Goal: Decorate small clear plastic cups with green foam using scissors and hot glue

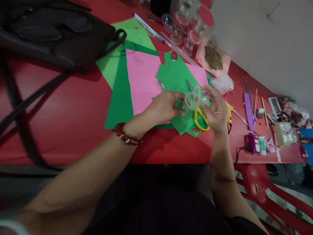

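Observation:
My left hand (166,102) is closed around a small clear plastic cup (191,101), its rim facing right. Another clear plastic cup (204,95) sits in the fingers of my right hand (216,109), its rim facing left. The two rims overlap in view; whether they touch I cannot tell. Just below the cups show the yellow handles of a pair of scissors (202,123), lying on cut green paper (174,73). Under that lies a pink sheet (143,78) on larger green sheets (119,107).
A dark bag (51,36) lies at the left. Joined clear cups with red discs (205,15) stand at the back, near brown material (213,58) on paper. Stacked clear cups (223,84), a yellow glue gun (229,112) and a purple box (253,143) are on the right.

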`<state>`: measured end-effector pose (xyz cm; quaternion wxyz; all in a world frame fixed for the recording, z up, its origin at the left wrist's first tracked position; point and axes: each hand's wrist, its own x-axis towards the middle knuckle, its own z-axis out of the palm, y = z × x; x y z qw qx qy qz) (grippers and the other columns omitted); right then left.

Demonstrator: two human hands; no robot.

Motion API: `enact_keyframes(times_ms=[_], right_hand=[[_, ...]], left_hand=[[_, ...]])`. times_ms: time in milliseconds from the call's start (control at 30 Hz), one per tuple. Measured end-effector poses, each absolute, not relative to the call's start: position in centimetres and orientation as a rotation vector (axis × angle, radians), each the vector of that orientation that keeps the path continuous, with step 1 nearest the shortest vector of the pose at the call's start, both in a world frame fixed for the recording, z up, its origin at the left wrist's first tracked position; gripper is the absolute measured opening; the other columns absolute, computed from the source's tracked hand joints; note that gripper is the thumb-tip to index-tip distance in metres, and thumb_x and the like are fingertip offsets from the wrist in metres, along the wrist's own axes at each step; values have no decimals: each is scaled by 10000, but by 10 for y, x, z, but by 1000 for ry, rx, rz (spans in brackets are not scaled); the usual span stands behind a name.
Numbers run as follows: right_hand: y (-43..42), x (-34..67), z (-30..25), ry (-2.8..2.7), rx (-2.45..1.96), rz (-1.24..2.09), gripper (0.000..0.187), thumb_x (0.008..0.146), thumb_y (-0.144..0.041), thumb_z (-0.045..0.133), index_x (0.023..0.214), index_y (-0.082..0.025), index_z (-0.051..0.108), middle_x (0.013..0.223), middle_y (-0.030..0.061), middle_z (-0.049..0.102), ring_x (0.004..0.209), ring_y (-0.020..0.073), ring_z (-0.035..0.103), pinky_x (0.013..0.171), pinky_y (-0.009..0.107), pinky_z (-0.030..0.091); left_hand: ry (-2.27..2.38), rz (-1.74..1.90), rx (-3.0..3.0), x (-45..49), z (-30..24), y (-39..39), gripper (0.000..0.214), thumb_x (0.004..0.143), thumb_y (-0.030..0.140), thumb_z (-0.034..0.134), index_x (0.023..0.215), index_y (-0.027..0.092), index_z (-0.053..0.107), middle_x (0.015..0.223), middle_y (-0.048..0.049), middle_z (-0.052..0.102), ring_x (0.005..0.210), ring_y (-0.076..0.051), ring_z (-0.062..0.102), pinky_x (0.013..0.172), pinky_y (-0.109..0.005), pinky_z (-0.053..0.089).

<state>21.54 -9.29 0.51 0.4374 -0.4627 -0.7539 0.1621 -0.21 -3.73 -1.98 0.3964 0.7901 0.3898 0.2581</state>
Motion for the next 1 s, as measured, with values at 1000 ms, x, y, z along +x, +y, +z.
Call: enact_keyframes(times_ms=[1000], right_hand=[[-98,210,12,-1946,-1067,297,375,1015,-461,632,1384,-392,650,1359,21,690,1329,291,631,1155,579,518]], left_hand=[[942,693,1956,-1,-25,-38,392,705,290,853,1082,210,783,1108,-77,819,1055,-320,738,952,-422,556]])
